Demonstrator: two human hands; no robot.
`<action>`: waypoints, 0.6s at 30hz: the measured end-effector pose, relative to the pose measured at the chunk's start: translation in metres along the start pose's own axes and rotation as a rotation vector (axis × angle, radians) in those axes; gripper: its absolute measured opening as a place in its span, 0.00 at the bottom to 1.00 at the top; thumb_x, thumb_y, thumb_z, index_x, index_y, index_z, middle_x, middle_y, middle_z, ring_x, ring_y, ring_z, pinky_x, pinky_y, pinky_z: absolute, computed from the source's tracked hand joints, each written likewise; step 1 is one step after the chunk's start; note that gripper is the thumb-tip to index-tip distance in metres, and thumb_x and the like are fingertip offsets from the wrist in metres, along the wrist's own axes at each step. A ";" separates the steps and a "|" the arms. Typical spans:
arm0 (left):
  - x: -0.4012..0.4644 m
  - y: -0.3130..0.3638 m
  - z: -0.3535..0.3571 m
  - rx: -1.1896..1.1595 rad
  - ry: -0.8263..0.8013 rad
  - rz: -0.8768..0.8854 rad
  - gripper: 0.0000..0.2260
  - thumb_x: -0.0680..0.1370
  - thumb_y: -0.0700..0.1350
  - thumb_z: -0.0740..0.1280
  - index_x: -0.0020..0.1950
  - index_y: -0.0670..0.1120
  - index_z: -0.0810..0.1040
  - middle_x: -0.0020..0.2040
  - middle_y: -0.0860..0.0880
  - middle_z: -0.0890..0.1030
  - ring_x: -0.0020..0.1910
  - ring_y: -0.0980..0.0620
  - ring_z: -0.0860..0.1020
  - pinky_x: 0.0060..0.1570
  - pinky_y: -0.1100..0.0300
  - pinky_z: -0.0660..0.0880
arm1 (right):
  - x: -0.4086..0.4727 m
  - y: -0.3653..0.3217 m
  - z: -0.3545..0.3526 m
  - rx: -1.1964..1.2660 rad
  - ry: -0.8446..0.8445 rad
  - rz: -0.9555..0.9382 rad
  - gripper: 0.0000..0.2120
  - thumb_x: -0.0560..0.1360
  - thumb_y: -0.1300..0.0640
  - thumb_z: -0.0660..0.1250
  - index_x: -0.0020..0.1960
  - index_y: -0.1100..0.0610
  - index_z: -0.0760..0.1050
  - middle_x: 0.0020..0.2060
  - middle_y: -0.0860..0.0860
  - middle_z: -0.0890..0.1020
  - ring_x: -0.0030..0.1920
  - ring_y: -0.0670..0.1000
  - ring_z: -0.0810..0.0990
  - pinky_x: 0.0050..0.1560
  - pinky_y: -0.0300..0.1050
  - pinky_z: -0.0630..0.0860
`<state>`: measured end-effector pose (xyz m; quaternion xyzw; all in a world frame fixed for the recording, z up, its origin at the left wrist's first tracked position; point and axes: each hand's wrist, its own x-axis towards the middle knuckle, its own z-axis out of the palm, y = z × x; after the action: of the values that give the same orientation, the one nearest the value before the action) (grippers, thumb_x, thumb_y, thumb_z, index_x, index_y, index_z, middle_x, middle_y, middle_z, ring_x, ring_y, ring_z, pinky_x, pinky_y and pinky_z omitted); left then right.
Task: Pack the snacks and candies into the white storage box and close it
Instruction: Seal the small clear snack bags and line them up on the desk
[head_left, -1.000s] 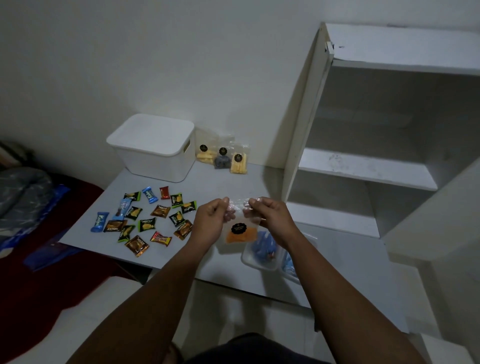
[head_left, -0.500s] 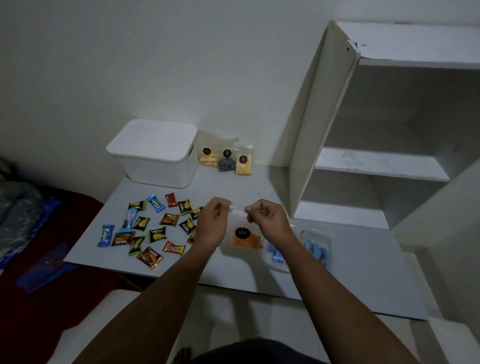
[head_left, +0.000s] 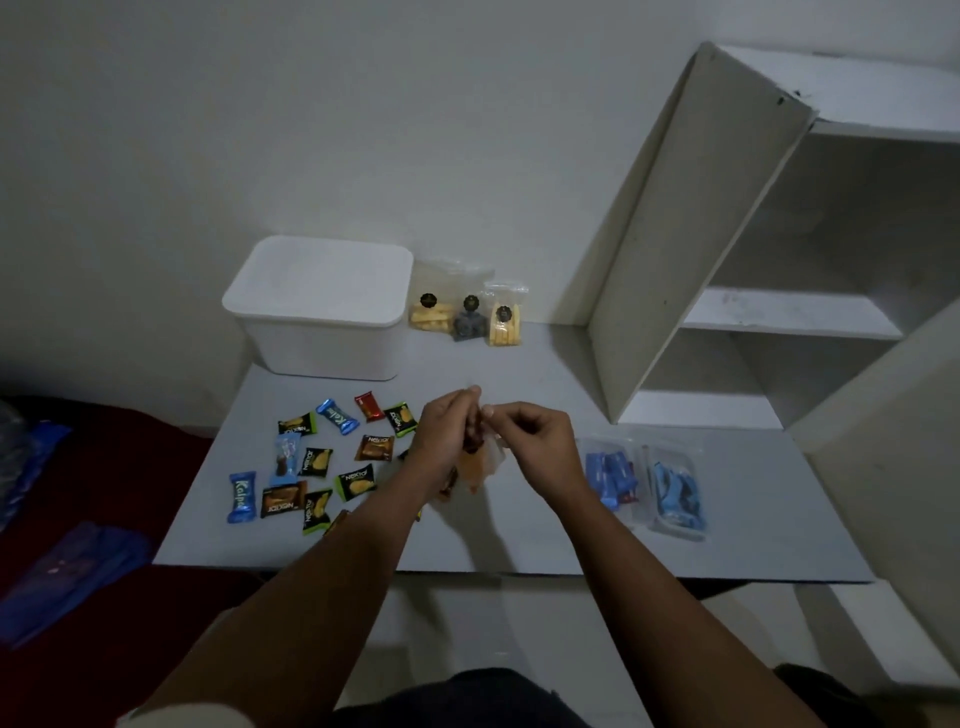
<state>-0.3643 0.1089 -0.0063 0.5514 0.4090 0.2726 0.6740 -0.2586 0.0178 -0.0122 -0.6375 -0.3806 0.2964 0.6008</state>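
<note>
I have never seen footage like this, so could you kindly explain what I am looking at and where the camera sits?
There is no machine here: a person wears one camera on the head, looking down at their own arms. The left hand and right hand together pinch a small clear bag with orange contents above a grey table. On the table stand a closed white storage box, three clear snack bags beside it, scattered wrapped candies on the left, and clear packs of blue sweets on the right. White shelves stand behind.
</note>
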 end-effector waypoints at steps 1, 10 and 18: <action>0.001 0.000 -0.008 0.004 -0.027 0.008 0.19 0.83 0.47 0.62 0.32 0.44 0.68 0.28 0.45 0.70 0.33 0.47 0.71 0.40 0.53 0.69 | 0.000 -0.002 0.008 -0.002 0.011 0.015 0.05 0.78 0.61 0.72 0.47 0.59 0.87 0.40 0.53 0.88 0.42 0.48 0.87 0.46 0.41 0.80; 0.005 0.005 -0.064 0.220 -0.190 0.123 0.14 0.81 0.37 0.59 0.35 0.42 0.71 0.30 0.44 0.69 0.31 0.48 0.69 0.34 0.56 0.67 | -0.004 -0.017 0.056 -0.040 0.057 0.133 0.05 0.76 0.63 0.71 0.45 0.63 0.85 0.40 0.59 0.86 0.41 0.52 0.84 0.48 0.57 0.83; 0.008 0.004 -0.080 0.365 -0.308 0.193 0.15 0.82 0.40 0.57 0.34 0.46 0.70 0.30 0.48 0.73 0.33 0.49 0.72 0.38 0.54 0.69 | -0.004 -0.021 0.066 -0.075 0.108 0.173 0.08 0.79 0.63 0.69 0.44 0.66 0.81 0.40 0.63 0.85 0.42 0.60 0.85 0.48 0.65 0.83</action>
<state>-0.4278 0.1585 -0.0090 0.7354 0.2893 0.1701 0.5887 -0.3184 0.0499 0.0020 -0.7051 -0.3020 0.2978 0.5683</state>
